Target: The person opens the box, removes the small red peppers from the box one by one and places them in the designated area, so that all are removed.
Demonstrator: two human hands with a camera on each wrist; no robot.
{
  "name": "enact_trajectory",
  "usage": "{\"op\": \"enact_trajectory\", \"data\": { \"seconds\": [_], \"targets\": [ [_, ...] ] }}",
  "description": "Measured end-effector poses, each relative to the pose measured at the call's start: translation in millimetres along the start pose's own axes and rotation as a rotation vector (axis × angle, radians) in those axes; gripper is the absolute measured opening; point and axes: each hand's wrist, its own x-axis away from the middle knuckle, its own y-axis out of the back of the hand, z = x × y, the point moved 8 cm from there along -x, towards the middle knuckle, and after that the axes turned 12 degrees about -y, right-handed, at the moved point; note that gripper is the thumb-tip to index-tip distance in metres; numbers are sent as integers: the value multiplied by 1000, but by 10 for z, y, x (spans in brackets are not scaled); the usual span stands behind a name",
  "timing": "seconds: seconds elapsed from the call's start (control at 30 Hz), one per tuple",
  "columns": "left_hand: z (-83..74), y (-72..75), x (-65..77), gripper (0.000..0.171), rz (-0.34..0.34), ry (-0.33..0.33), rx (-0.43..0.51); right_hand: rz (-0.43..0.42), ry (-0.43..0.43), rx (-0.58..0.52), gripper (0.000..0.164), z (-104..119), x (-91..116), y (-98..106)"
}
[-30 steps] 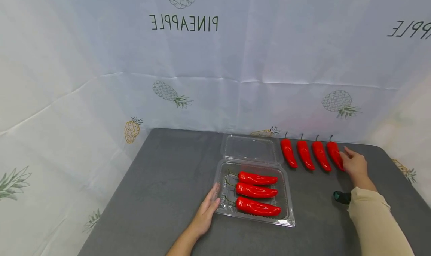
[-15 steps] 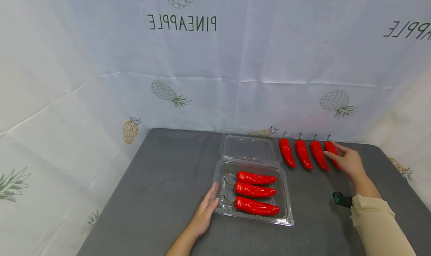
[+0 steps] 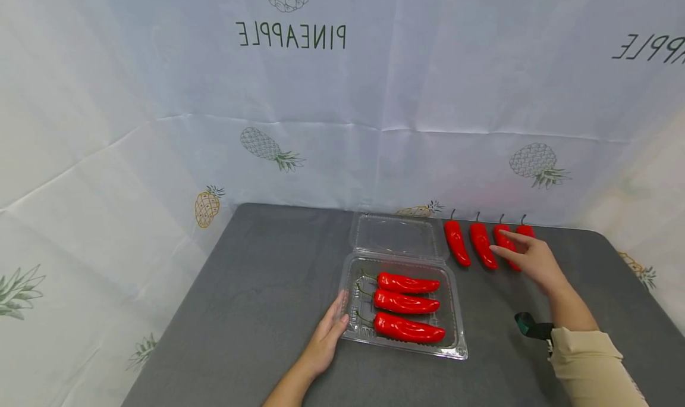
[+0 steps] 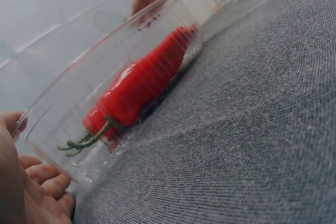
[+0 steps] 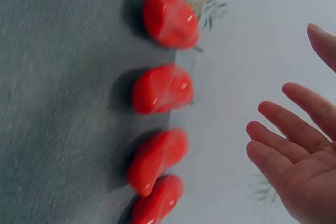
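Four lined-up peppers (image 3: 484, 246) | unmoved | right grip (image 3: 535, 263) | shifted leftward

There's room over the desk (image 3: 225, 282) left of the clamshell container (image 3: 458, 312) — though the left hand (image 3: 323, 337) blocks that wall — and the pineapple-print cloth (image 3: 374, 169) closes off the back.

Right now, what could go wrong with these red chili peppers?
The right hand, holding nothing, is at four closely spaced red chilies, so reaching for one might nudge another. The leftmost loose chili lies right beside the open lid and could catch it if moved. The left hand grips only one side of the clear clamshell container, so a pull might shift the three chilies inside.
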Motion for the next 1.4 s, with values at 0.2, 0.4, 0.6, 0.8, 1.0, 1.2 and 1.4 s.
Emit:
{"op": "enact_trajectory", "data": {
  "seconds": [0.2, 0.4, 0.6, 0.8, 1.0, 1.2, 1.4],
  "targets": [
    [-19, -13, 4, 55, 4, 0, 19, 54, 50, -2, 73, 213, 128, -79],
    [-21, -10, 7, 55, 0, 10, 21, 153, 97, -29, 67, 418, 272, -198],
    [-18, 2, 5, 55, -5, 20, 15, 211, 157, -28, 63, 627, 436, -339],
    [-17, 7, -2, 55, -9, 22, 9, 248, 224, -22, 60, 813, 572, -454],
    [-3, 18, -4, 55, -14, 18, 16, 284, 288, 14, 58, 942, 689, -505],
    [6, 12, 1, 55, -20, 26, 7, 317, 304, 72, 58, 971, 759, -594],
    [8, 5, 6, 55, -16, 25, 10, 305, 333, 162, 59, 1049, 801, -666]
  ]
}}
